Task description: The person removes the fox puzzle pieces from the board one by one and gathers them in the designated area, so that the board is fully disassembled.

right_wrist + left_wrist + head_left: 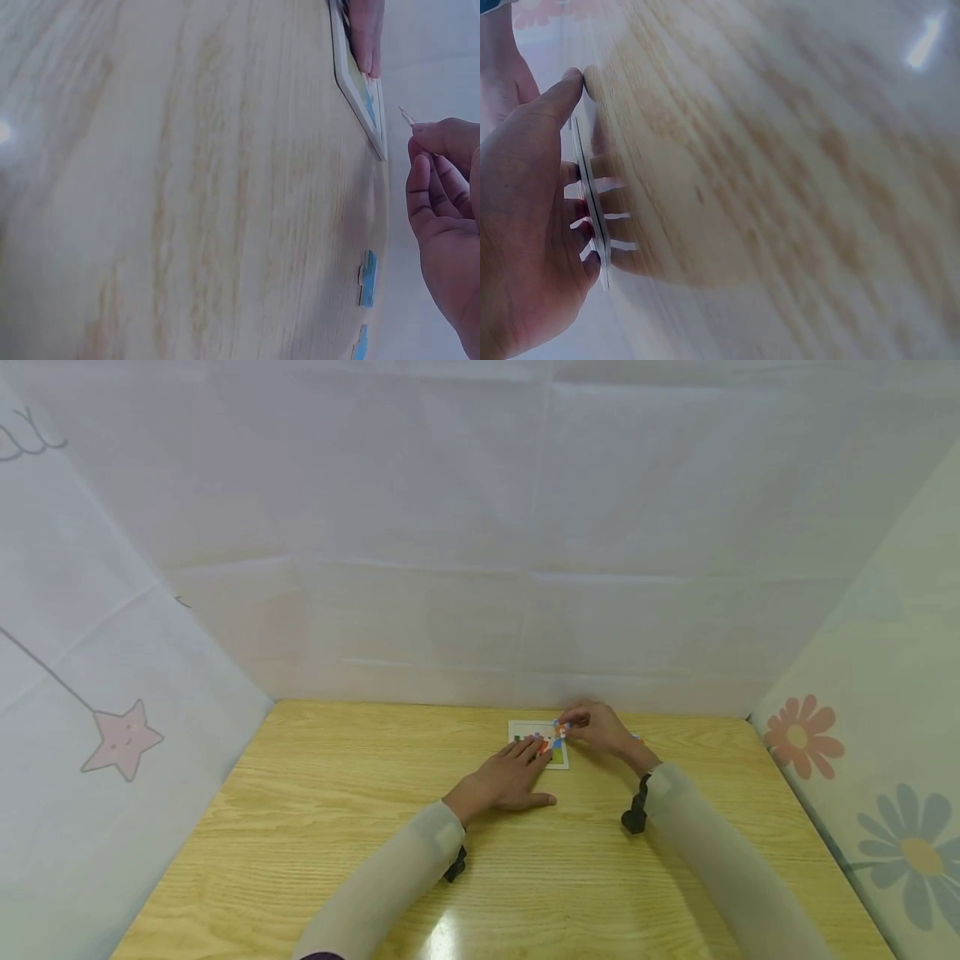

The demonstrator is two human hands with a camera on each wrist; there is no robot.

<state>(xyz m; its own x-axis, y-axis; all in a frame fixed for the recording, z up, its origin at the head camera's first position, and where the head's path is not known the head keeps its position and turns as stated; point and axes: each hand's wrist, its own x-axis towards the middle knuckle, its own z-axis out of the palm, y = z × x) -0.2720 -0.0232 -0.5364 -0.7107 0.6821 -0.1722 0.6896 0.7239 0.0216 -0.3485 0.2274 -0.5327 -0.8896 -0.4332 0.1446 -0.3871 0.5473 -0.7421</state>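
Note:
A white-rimmed picture puzzle board (564,763) lies flat near the back of the table, some colourful pieces in it. My left hand (510,781) rests on it with fingers spread and the thumb out over the wood. In the left wrist view, the fingers of the left hand (525,217) touch the board's thin edge (592,206). Just above the board's far right corner, my right hand (600,729) pinches a small puzzle piece (561,729) between thumb and fingers. The right wrist view shows this piece (406,115) edge-on, raised off the board.
Loose blue puzzle pieces (367,279) lie on the table to the right of the board, partly hidden behind the right wrist in the head view. A white cloth wall (420,635) rises directly behind the table (337,793), with more cloth at both sides.

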